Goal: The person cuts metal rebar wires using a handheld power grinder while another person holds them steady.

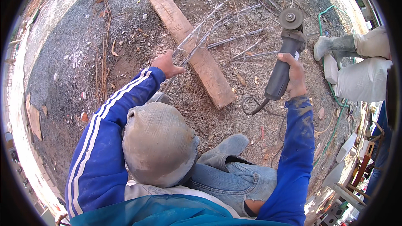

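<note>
My right hand (pixel 294 75) is wrapped round the dark body of an angle grinder (pixel 281 73). Its disc points away from me at the top, and its cord trails from the lower end. My left hand (pixel 167 64) is closed at the near end of some thin steel bars (pixel 196 50), its thumb sticking out to the right; part of the grip is hidden. The bars slant away to the right, across a wooden plank (pixel 205 71) lying on the gravel. The grinder's disc is apart from the bars.
More steel bars (pixel 234 39) spread beyond the plank. At right, another person's boot (pixel 324 47) stands by a green hose (pixel 331 88) and a pale block (pixel 330 69). My dusty bent knee (pixel 161 144) and boot (pixel 228 146) are close below. Dry twigs (pixel 104 46) lie at left.
</note>
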A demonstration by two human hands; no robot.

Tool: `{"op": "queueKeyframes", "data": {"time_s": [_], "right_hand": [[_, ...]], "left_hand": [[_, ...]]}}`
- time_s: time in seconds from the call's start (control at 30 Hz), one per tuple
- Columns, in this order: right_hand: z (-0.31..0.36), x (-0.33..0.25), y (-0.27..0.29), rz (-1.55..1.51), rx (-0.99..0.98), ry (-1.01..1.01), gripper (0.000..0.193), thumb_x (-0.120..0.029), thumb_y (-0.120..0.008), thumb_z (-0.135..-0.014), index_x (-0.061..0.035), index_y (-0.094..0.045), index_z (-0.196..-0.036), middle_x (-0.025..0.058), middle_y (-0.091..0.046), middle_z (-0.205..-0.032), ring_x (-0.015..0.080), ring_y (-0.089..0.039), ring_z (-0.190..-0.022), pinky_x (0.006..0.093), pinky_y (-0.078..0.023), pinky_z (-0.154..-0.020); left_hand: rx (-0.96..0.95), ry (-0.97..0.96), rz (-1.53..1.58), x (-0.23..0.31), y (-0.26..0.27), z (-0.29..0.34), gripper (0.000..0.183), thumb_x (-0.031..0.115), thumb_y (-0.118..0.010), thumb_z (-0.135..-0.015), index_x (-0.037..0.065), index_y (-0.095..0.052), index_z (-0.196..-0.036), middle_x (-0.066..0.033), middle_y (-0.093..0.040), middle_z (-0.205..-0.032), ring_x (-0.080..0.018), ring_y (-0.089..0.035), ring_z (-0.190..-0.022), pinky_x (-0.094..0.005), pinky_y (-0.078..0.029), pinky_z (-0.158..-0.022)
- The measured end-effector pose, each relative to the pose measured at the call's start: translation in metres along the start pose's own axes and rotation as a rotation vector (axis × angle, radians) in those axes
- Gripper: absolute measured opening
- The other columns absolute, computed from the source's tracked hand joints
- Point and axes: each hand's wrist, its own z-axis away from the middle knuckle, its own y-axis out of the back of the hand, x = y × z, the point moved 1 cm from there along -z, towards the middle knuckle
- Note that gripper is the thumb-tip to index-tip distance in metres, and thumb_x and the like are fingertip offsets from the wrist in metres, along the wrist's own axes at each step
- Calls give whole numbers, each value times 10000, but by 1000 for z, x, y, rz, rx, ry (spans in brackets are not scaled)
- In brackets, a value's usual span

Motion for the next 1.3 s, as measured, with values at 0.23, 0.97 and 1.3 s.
{"op": "queueKeyframes", "data": {"time_s": [0.23,0.97,1.3], "right_hand": [[-2,-11,3,-18,-31,63,325,-225,-759,-750,-3,-610,-935,61,-599,-741,161,-605,-561,309,-531,-515],[-23,18,-8,47,-161,83,202,-146,-766,-726,-53,-654,-865,-10,-599,-736,99,-580,-600,267,-475,-551],[-10,19,65,-32,-24,87,218,-169,-749,-748,-32,-642,-880,18,-603,-737,118,-587,-584,276,-473,-523]], "left_hand": [[-24,-73,34,52,5,3,870,544,-758,-726,-62,-478,-1285,-337,-645,-1041,-456,-643,-1004,-501,-506,-894],[577,-459,29,91,-6,-3,890,147,-642,-815,121,-177,-1573,-250,-312,-1524,-452,-366,-1365,-476,-326,-1134],[-42,-1221,-843,173,16,-155,521,438,-642,-866,157,-593,-1302,-93,-478,-1470,-276,-287,-1467,-515,-143,-1231]]}}
